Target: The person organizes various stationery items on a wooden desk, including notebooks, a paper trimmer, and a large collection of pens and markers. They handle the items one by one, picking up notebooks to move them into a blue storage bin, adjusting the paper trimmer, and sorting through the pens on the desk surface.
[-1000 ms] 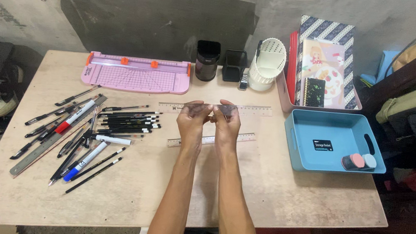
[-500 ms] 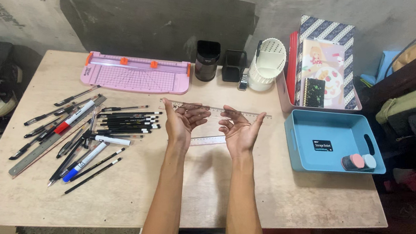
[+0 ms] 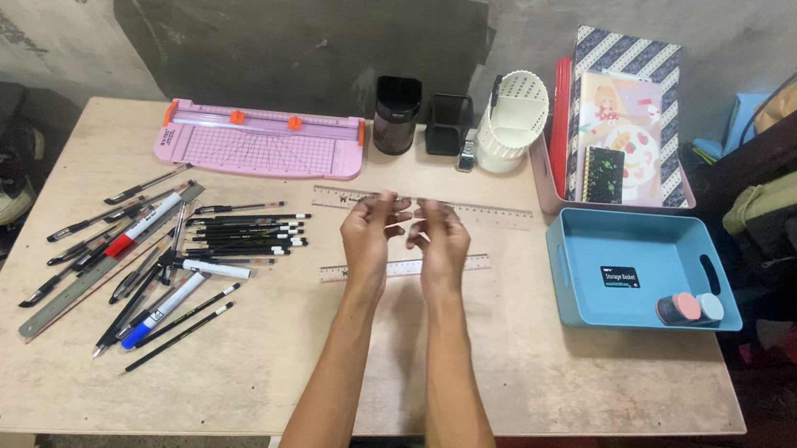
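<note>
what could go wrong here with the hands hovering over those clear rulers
1. The two clear rulers are see-through and lie flat on the pale table, so the left hand or right hand might pinch poorly and let one slip.
2. The white pen holder leans sideways at the table's back; a long ruler swung that way could knock it.
3. The loose pile of pens sits close on the left and could scatter if brushed.

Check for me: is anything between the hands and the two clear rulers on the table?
Nothing visible. The left hand and right hand hover empty, fingers curled, right over the near ruler, which the wrists partly hide. The far ruler lies just beyond the fingertips on bare table.
</note>
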